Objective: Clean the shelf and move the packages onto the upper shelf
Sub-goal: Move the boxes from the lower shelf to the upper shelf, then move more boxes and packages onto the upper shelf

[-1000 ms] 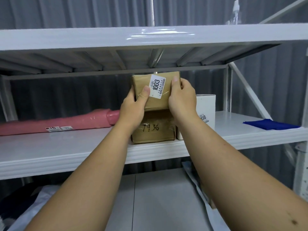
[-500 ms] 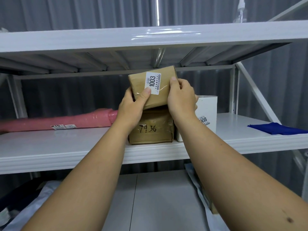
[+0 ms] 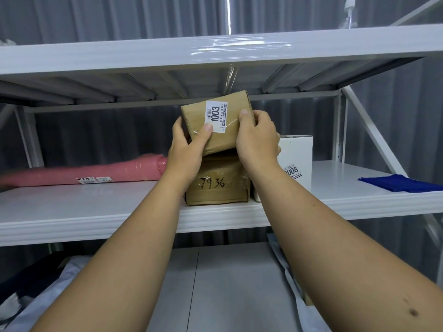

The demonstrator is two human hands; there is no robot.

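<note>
Currently both hands grip one brown cardboard package [image 3: 217, 125] marked with a white label [image 3: 216, 116] reading 1003. Left hand [image 3: 187, 149] curls round the package's left side, thumb pressed on the front face at the label's lower corner. Right hand [image 3: 257, 140] curls round the right side, thumb on the front face, fingers behind and out of sight. The package is tilted, its top leaning right, held above the middle shelf [image 3: 96, 207] and below the underside of the upper shelf [image 3: 119, 56]; its lower edge is at or just over the top of a second brown package [image 3: 217, 185], contact not resolvable

Second brown package sits on the middle shelf near the front edge, handwritten 7936 on its front. Just right of it, touching or nearly so, a white box [image 3: 297, 156] with a label ending 008, partly hidden by the right wrist. Left on the same shelf lies a long pink wrapped roll [image 3: 96, 171], with small labels on its side. Far right on the shelf, a folded blue cloth [image 3: 400, 183]. A clear spray bottle [image 3: 348, 10] stands on the upper shelf at right, only partly visible
</note>
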